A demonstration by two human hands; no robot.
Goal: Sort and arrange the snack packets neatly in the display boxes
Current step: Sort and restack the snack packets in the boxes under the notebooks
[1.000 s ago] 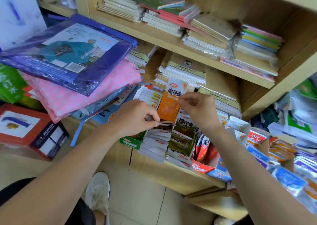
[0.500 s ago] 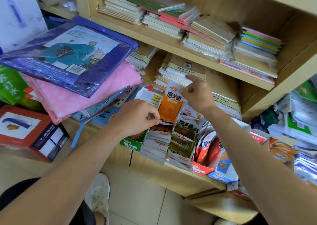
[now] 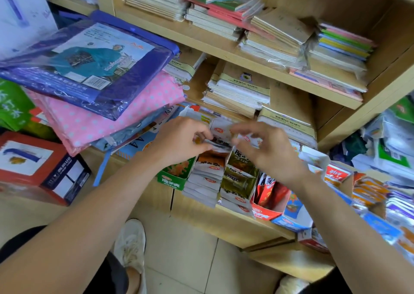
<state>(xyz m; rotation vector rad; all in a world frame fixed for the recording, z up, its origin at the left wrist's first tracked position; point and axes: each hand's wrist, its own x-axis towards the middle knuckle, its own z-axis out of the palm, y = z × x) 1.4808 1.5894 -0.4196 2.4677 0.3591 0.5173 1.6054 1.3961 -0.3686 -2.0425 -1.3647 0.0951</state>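
Fingers (image 3: 202,136) flank a snack packet (image 3: 220,134)
Left hand (image 3: 179,142) pinches its edge; right hand (image 3: 270,153) curls at the other side, grip too blurred to tell.

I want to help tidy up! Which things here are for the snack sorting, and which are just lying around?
For the job: left hand, right hand, the packet between them, orange packets, olive packets, green display box, red display box.
Just lying about: blue raincoat pack, pink dotted pack, notebook stacks, white shoe.
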